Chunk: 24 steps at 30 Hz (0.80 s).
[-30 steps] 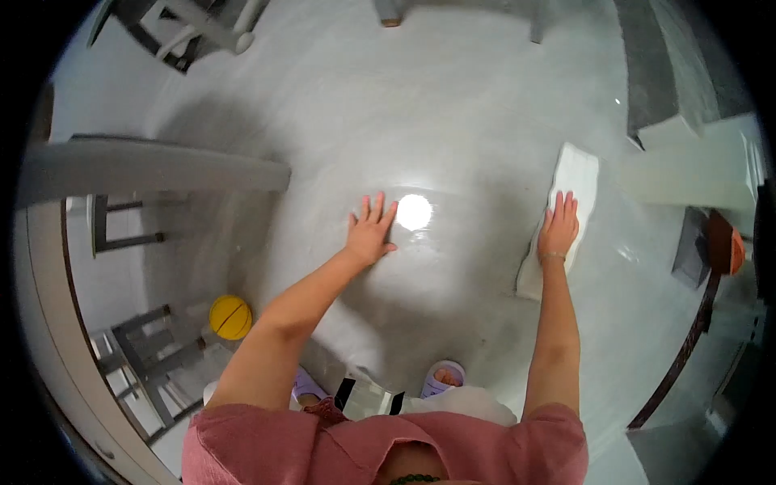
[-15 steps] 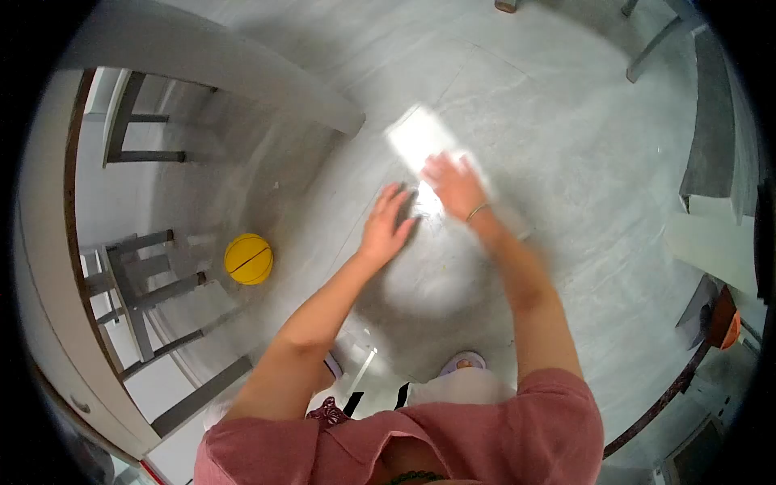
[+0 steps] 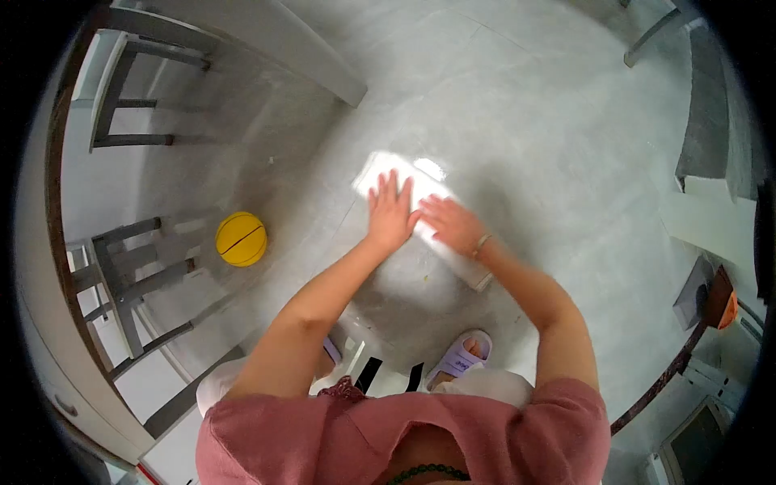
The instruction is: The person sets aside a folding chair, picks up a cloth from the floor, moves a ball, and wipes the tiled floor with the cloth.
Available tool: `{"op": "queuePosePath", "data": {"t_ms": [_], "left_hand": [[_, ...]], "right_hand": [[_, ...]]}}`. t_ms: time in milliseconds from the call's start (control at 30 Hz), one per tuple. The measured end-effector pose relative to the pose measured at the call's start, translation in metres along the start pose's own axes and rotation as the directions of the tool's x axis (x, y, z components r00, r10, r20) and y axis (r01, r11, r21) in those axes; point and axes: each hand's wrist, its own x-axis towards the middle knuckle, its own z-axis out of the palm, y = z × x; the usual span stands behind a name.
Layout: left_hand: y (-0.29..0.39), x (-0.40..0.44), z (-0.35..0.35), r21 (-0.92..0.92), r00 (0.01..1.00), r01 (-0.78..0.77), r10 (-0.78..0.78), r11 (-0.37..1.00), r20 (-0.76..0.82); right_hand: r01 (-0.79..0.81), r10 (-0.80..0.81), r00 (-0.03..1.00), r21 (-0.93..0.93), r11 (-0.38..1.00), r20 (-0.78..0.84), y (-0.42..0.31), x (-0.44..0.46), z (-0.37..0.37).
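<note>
The white cloth (image 3: 457,262) lies on the floor (image 3: 558,153). The left hand (image 3: 390,218) is flat on it, spread wide. The right hand (image 3: 454,227) is flat on it too, just beside the left one. A yellow ball (image 3: 242,239) sits off to the left.

Grey floor (image 3: 566,145): white cloth (image 3: 422,187), probably folded; yellow ball (image 3: 242,239).

A long white cloth (image 3: 423,186) lies flat and slantwise on the grey floor (image 3: 566,162).
</note>
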Motion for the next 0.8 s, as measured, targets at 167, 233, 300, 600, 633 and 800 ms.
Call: {"op": "queuePosePath", "data": {"t_ms": [167, 233, 300, 600, 633, 800], "left_hand": [[0.056, 0.111, 0.014, 0.061, 0.953, -0.302, 0.303, 0.952, -0.014], [0.075, 0.143, 0.010, 0.137, 0.935, -0.355, 0.355, 0.925, 0.027], [0.083, 0.156, 0.000, 0.160, 0.932, -0.362, 0.353, 0.918, 0.081], [-0.027, 0.014, -0.037, 0.271, 0.852, -0.481, 0.371, 0.834, 0.370], [-0.042, -0.008, -0.047, 0.300, 0.827, -0.497, 0.340, 0.815, 0.447], [-0.078, -0.054, -0.064, 0.301, 0.798, -0.506, 0.307, 0.808, 0.519]], "right_hand": [[-0.376, 0.368, 0.926, -0.220, 0.900, -0.078, 0.071, -0.049, -0.052], [-0.461, 0.417, 0.886, -0.304, 0.834, -0.201, 0.092, -0.064, -0.065], [-0.506, 0.453, 0.860, -0.281, 0.816, -0.232, 0.090, -0.063, -0.067], [-0.346, 0.357, 0.934, -0.245, 0.906, -0.002, -0.051, -0.020, 0.017], [-0.222, 0.200, 0.974, -0.255, 0.941, -0.109, -0.058, -0.021, 0.041], [0.281, -0.283, 0.959, -0.144, 0.949, 0.002, -0.015, 0.016, 0.009]]}}
